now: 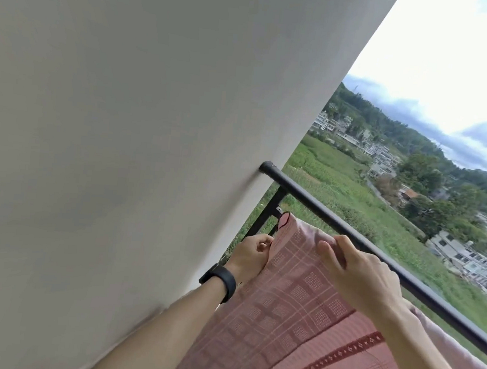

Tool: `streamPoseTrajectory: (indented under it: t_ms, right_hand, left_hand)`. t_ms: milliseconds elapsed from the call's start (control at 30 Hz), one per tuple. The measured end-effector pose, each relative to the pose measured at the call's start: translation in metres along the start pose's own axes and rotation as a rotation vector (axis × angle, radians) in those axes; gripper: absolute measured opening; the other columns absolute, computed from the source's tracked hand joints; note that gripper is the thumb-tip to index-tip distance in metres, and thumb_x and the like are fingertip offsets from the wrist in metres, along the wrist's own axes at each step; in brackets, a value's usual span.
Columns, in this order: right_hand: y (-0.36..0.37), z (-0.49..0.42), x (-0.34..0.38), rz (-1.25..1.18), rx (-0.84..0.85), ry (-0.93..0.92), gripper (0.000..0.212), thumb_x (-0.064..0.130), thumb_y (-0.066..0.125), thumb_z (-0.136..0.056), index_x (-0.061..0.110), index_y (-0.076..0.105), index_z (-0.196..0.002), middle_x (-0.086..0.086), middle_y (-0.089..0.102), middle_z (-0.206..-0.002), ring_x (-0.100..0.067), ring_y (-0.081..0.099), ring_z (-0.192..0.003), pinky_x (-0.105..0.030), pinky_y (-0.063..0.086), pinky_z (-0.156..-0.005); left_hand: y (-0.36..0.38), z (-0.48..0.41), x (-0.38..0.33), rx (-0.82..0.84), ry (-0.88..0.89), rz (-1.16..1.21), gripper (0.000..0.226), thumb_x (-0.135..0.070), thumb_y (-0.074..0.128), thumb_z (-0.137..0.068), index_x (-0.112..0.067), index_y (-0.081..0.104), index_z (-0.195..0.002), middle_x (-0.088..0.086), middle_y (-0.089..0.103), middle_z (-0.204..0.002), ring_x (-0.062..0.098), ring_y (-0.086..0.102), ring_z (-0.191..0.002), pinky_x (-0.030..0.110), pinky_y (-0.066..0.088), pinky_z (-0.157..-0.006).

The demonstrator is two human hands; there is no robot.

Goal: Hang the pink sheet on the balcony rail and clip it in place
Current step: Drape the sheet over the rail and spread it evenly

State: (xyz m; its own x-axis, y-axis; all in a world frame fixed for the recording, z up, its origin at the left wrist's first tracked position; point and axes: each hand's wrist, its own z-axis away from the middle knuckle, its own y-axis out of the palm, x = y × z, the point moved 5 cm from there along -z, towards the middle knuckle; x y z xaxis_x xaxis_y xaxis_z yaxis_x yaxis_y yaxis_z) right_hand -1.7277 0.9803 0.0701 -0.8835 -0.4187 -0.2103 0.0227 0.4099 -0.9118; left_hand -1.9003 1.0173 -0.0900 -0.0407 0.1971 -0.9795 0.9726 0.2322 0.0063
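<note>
The pink sheet [293, 310], checked with a darker red patterned band, fills the lower middle and right of the view. Its corner is raised just below the black balcony rail [350, 224]. My left hand [253, 253], with a black band on the wrist, grips the sheet's left edge near the wall. My right hand [360, 276] pinches the top edge of the sheet close to the rail. A thin dark loop sticks up at the sheet's top corner. No clip is in view.
A large pale wall [123, 145] fills the left side, and the rail ends at it. A black upright post [269, 212] stands below the rail next to the wall. Beyond the rail lie green fields, houses and trees far below.
</note>
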Motion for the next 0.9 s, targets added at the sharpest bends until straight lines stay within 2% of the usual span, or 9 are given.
streamPoseTrajectory:
  t_ms: [133,200,267,367,467,567,700,800,900]
  right_hand:
    - [0.009,0.031,-0.038,0.148,-0.155,0.030,0.041,0.063,0.025,-0.096,0.028,0.046,-0.088,0.014,0.055,-0.062,-0.006,0.043,-0.040,-0.016,0.020,-0.040]
    - [0.008,0.043,-0.057,0.126,-0.220,0.067,0.046,0.062,0.026,-0.100,0.024,0.048,-0.085,0.014,0.046,-0.055,-0.004,0.037,-0.035,-0.013,0.023,-0.042]
    - [0.007,0.054,-0.067,0.128,-0.313,0.060,0.051,0.063,0.025,-0.099,0.021,0.050,-0.084,0.013,0.043,-0.056,-0.008,0.037,-0.038,-0.020,0.033,-0.049]
    - [0.007,0.062,-0.073,0.190,-0.337,0.139,0.053,0.065,0.034,-0.093,0.019,0.061,-0.097,-0.002,0.065,-0.078,-0.025,0.061,-0.070,-0.040,0.042,-0.074]
    - [0.008,0.071,-0.072,0.182,-0.355,0.244,0.054,0.062,0.043,-0.090,0.018,0.064,-0.111,-0.009,0.070,-0.103,-0.031,0.061,-0.097,-0.046,0.034,-0.093]
    - [0.019,0.079,-0.069,0.121,-0.355,0.242,0.049,0.054,0.040,-0.094,0.017,0.060,-0.118,-0.011,0.070,-0.105,-0.032,0.062,-0.094,-0.047,0.035,-0.093]
    - [0.019,0.063,-0.056,0.058,-0.265,0.259,0.062,0.064,0.026,-0.097,0.019,0.056,-0.127,-0.009,0.068,-0.115,-0.030,0.060,-0.104,-0.047,0.032,-0.096]
    - [0.009,0.039,-0.023,-0.064,-0.251,0.148,0.062,0.067,0.028,-0.097,0.025,0.051,-0.137,-0.005,0.064,-0.128,-0.028,0.056,-0.118,-0.048,0.034,-0.102]
    - [0.005,0.015,0.006,-0.179,-0.223,0.055,0.053,0.061,0.032,-0.099,0.029,0.050,-0.137,-0.004,0.063,-0.129,-0.027,0.056,-0.118,-0.046,0.041,-0.098]
  left_hand:
    - [-0.001,0.018,-0.002,0.077,-0.033,0.071,0.024,-0.036,0.058,-0.095,-0.017,0.071,-0.103,0.002,0.071,-0.087,0.013,0.065,-0.076,0.033,0.057,-0.077]
    - [0.005,0.023,-0.019,0.198,-0.066,0.153,0.028,-0.031,0.052,-0.100,-0.010,0.067,-0.112,0.006,0.070,-0.104,0.011,0.065,-0.087,0.018,0.054,-0.074]
    - [0.015,0.021,-0.032,0.307,-0.092,0.138,0.036,-0.039,0.059,-0.093,-0.016,0.061,-0.121,0.003,0.068,-0.114,0.011,0.064,-0.097,0.020,0.049,-0.078]
    - [0.032,0.011,-0.041,0.297,-0.038,0.040,0.041,-0.039,0.076,-0.077,-0.023,0.068,-0.114,0.003,0.072,-0.104,0.019,0.068,-0.099,0.043,0.052,-0.095]
    - [0.037,0.014,-0.040,0.160,0.035,-0.047,0.029,-0.037,0.078,-0.080,-0.025,0.070,-0.105,-0.002,0.072,-0.096,0.017,0.069,-0.092,0.042,0.056,-0.090]
    - [0.034,0.020,-0.037,0.102,0.062,-0.068,0.034,-0.043,0.078,-0.078,-0.027,0.069,-0.106,-0.006,0.072,-0.097,0.012,0.068,-0.091,0.037,0.058,-0.086]
    - [0.025,0.021,-0.037,0.118,0.005,-0.027,0.033,-0.041,0.075,-0.081,-0.024,0.069,-0.108,-0.002,0.072,-0.099,0.014,0.067,-0.096,0.033,0.054,-0.089]
    - [0.021,0.028,-0.044,0.147,-0.003,0.017,0.029,-0.032,0.054,-0.098,-0.012,0.067,-0.114,-0.003,0.069,-0.100,0.008,0.064,-0.092,0.012,0.047,-0.069]
    - [0.018,0.030,-0.040,0.193,0.002,0.005,0.036,-0.043,0.060,-0.093,-0.018,0.062,-0.118,-0.006,0.067,-0.109,0.008,0.063,-0.100,0.019,0.049,-0.079]
